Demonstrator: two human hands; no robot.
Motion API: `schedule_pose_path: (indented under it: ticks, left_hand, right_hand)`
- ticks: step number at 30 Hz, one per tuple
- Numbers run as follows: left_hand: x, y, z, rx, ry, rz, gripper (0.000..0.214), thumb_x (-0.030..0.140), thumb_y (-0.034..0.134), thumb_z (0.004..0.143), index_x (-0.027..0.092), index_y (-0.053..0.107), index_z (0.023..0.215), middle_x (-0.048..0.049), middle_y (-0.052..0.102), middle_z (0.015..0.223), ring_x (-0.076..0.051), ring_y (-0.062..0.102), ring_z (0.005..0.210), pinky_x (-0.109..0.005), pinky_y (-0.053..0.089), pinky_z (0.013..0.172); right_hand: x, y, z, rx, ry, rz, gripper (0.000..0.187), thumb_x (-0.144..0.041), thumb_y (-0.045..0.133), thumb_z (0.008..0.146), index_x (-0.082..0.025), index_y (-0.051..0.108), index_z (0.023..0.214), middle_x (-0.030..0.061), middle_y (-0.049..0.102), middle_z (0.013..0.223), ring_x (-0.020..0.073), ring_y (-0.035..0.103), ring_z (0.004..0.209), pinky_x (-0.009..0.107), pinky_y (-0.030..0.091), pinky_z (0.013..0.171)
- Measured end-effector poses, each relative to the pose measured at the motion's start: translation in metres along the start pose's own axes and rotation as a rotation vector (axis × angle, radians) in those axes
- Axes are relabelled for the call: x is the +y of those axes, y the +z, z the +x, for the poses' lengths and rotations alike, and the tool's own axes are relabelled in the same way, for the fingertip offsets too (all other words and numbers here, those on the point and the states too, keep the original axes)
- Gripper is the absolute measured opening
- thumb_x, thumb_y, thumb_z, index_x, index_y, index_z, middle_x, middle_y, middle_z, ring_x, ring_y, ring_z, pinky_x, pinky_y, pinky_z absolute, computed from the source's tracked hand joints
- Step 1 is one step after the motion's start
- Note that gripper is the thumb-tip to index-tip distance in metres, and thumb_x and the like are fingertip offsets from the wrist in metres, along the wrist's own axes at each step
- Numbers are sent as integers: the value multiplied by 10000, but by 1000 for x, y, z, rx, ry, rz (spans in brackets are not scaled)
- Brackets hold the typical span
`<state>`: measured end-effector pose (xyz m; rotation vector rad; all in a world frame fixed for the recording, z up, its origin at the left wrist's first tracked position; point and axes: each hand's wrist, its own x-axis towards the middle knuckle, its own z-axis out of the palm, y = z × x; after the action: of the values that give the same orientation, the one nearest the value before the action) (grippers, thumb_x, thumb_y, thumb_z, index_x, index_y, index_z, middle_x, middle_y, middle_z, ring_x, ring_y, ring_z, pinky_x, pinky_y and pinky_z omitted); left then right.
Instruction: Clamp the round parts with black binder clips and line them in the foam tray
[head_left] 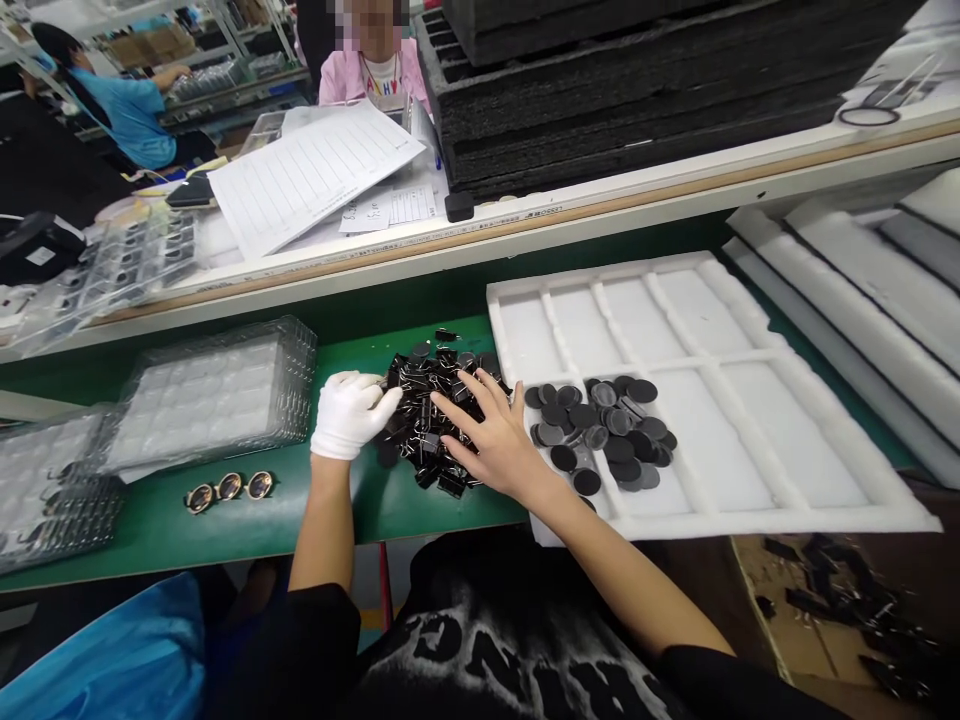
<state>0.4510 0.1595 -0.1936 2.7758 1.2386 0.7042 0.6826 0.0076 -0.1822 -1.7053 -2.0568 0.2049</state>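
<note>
A heap of black binder clips [427,445] with wire handles lies on the green tabletop, some dark round discs among them. My left hand [349,412], in a white glove, is at the heap's left edge; its fingers are curled in a pinch on a binder clip [385,382], mostly hidden by the glove. Bare and spread, my right hand [495,435] rests over the right side of the heap, fingertips touching the clips. Right of it, many dark and clear round discs [619,445] lie in a white foam tray [750,520] with compartments.
Stacked clear plastic trays [217,390] stand at left, with three round gold-rimmed pieces [229,487] in front. A white ledge [315,265] crosses behind, holding papers [315,175] and black foam stacks [600,110]. Foam sheets [862,290] lean at right. Other people sit beyond the ledge.
</note>
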Motion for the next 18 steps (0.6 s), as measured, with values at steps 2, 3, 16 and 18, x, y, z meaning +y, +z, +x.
schedule_pose_path:
  ticks: [2, 3, 16, 18]
  left_hand:
    - [-5, -5, 3, -13, 21, -19, 297, 417, 612, 913, 248, 717, 693, -72, 797, 858, -267, 720, 785, -446, 519, 853]
    - [-7, -7, 5, -16, 28, -32, 306, 417, 592, 918, 250, 722, 697, -70, 801, 860, -268, 727, 792, -442, 529, 855]
    - [4, 44, 153, -463, -24, -114, 439, 476, 465, 1054, 211, 643, 1355, -94, 681, 1379, -240, 645, 1256, -446, 499, 1118]
    - [11, 60, 175, -616, 1, -87, 415, 453, 609, 1002, 180, 648, 1313, -111, 675, 1337, -251, 663, 1192, -489, 542, 1053]
  right_hand:
    - [3, -3, -8, 15, -11, -12, 536, -378, 519, 1057, -344, 437, 1585, 193, 321, 1675, 427, 215, 1583, 849, 192, 1134]
    - [4, -5, -14, 25, -15, -25, 542, -375, 525, 1055, -337, 434, 1588, 202, 306, 1679, 428, 201, 1588, 839, 193, 1143]
    - [-9, -5, -112, 153, -37, -167, 412, -271, 582, 1033, -221, 596, 1442, 226, 483, 1576, 413, 360, 1528, 751, 262, 1185]
    - [-11, 0, -122, 168, -35, -168, 388, -255, 594, 1024, -218, 620, 1409, 215, 508, 1559, 402, 376, 1520, 731, 271, 1192]
